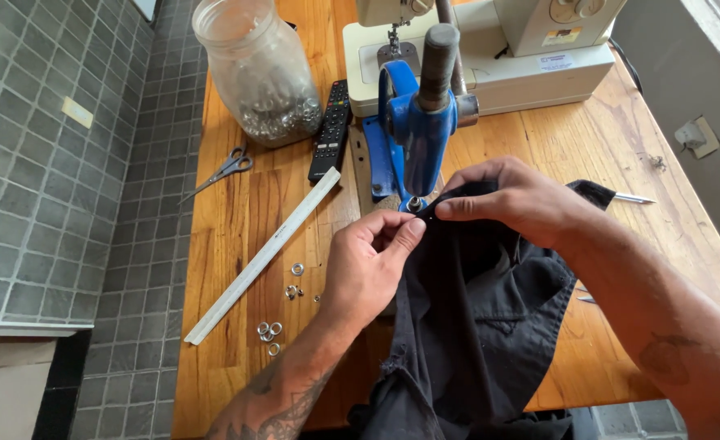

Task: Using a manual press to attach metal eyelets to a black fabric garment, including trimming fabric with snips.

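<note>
Head view: two hands (450, 224) pinch one black garment (474, 318).

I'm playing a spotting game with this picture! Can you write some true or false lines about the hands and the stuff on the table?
1. Both hands, left hand and right hand, pinch the black cloth. True.
2. The press is red. False: it is blue.
3. The scissors lie left of the remote. True.
4. The jar is empty. False: metal rings fill its bottom.
5. Loose rings lie beside the ruler. True.
6. The ruler is on the cloth. False: it lies on the table.
</note>
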